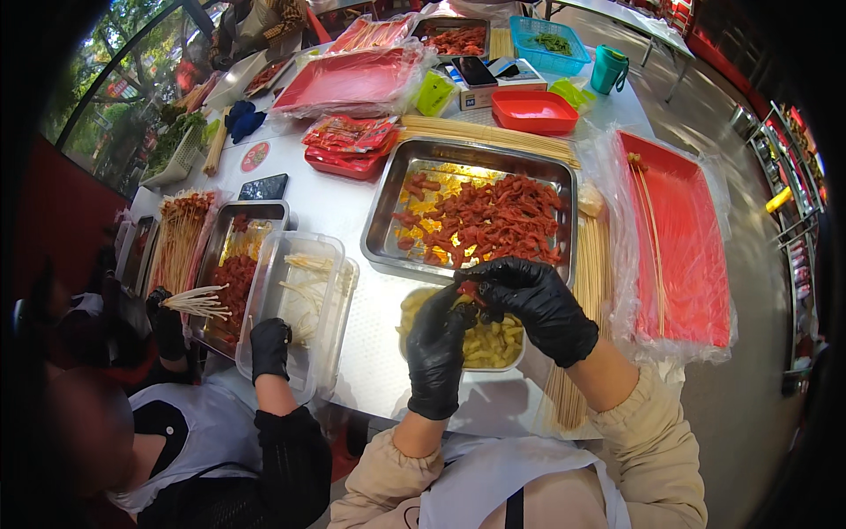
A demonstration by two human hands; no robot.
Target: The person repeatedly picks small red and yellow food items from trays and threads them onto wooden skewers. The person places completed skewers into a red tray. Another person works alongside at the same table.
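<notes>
My left hand and my right hand, both in black gloves, meet above the near edge of a steel tray. Their fingertips pinch a small strip of red marinated meat. A yellow-green bit shows just under it, partly hidden by the fingers. Below my hands is a plastic tub of yellow-green cut pieces, which look like pickled peppers. Beyond lies the deep steel tray, with red meat strips heaped mostly on its right side.
Bamboo skewers lie right of the steel tray. Farther right, a plastic-lined red tray holds a few loaded skewers. At left, a co-worker's gloved hand holds enoki mushrooms beside a clear bin.
</notes>
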